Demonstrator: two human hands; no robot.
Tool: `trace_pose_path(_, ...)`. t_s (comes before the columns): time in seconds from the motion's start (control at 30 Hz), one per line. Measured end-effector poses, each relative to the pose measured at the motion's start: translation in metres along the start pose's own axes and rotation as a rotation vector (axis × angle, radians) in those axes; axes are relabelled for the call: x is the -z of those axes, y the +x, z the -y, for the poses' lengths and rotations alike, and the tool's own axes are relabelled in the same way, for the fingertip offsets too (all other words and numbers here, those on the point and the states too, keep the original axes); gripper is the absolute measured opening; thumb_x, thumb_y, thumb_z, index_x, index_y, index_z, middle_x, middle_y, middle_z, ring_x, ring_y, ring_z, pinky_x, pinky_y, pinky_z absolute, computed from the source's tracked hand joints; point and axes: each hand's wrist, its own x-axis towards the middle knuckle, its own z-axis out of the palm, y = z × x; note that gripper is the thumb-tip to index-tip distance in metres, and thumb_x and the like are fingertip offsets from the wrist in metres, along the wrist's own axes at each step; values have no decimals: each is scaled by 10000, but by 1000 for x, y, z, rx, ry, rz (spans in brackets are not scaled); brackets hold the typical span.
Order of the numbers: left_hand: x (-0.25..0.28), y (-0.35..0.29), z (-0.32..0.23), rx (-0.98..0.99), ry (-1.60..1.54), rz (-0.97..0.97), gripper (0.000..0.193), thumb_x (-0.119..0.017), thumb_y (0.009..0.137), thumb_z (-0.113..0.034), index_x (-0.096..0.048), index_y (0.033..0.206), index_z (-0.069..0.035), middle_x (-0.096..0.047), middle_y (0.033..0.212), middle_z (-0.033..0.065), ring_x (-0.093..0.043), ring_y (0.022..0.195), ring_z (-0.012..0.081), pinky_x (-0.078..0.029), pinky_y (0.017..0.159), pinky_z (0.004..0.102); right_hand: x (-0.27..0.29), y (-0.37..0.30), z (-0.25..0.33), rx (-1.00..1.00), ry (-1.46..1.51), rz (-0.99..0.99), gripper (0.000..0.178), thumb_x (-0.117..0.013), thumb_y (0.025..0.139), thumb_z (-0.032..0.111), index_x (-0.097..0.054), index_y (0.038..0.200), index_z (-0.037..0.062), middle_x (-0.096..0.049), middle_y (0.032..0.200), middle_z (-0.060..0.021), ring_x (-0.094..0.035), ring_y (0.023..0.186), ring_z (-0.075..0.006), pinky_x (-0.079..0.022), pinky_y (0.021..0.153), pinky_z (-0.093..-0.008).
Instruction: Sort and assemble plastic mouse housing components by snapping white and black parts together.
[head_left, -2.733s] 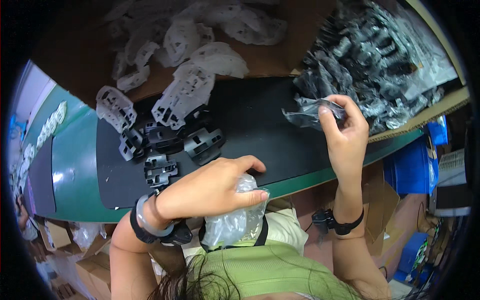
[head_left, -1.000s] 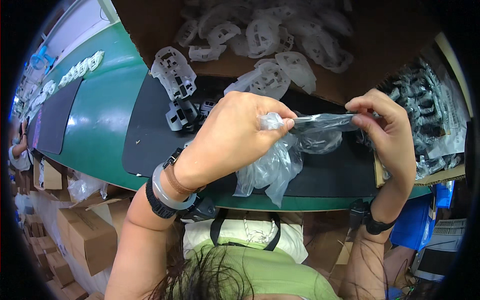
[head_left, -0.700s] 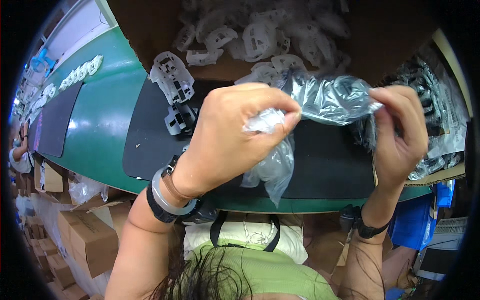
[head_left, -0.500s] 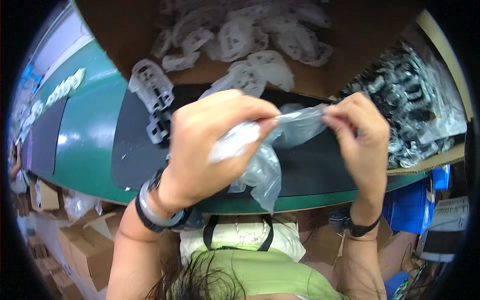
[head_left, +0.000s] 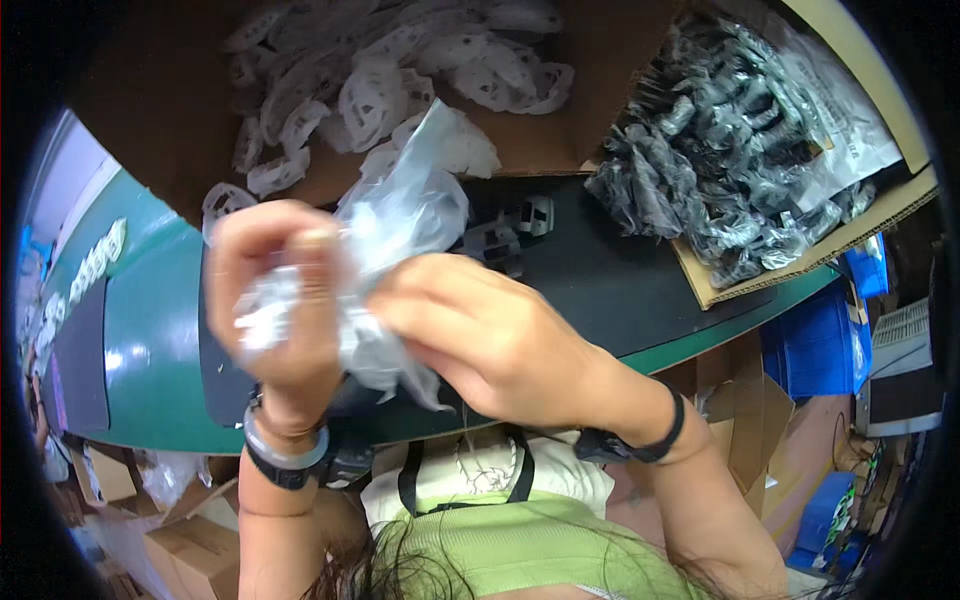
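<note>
A clear plastic bag (head_left: pixel 405 215) is bunched up between my two hands over the table, its loose end hanging below them. My left hand (head_left: pixel 320 260), smeared by motion, is closed around the bag. Something white and shiny (head_left: pixel 268 312) shows in its palm; I cannot make out what it is. My right hand (head_left: pixel 500 340) pinches the bag with thumb and fingers close to the left. Just behind the bag, small grey and black plastic parts (head_left: pixel 495 245) lie on the black mat (head_left: pixel 610 280).
A big cardboard box (head_left: pixel 540 165) of translucent white plastic parts (head_left: pixel 375 105) stands at the far side. To its right, an open carton (head_left: pixel 820 255) holds many dark parts in clear bags (head_left: pixel 720 150). Blue bins (head_left: pixel 815 345) and cardboard boxes (head_left: pixel 200 555) sit below the green table (head_left: pixel 150 320).
My right hand has moved left and in toward my left hand, where earlier the bag was stretched between them. My view has shifted right, showing more of the carton of bagged dark parts.
</note>
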Motion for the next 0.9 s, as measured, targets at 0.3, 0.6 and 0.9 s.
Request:
trace_pose_path(0.3,4,8,-14,132,160,-36,249,-685,747,12,-460,820,-63,-450,773,11,-433,754,109,-355,731,213,122,-62,-62,-516,-757,-83,103,-635,755,10,-610,854,-4,-609,831,-124,-580,753,-294,-461,696,-347)
trace_pose_path(0.6,-19,-8,-23,380,-440,1048,298,-540,626,4,-556,923,-14,-582,841,130,-599,829,265,-469,723,328,139,-50,-46,-845,308,-340,184,-622,876,137,-644,957,-26,-633,852,-19,-558,752,-60,-433,700,-183)
trace_pose_path(0.9,-23,-14,-6,538,208,925,332,-465,643,60,-606,941,15,-634,730,169,-630,683,308,-485,671,318,161,-76,-80,-1118,-198,-130,205,-549,851,61,-591,1027,-36,-640,937,-88,-608,820,-183,-472,759,-306)
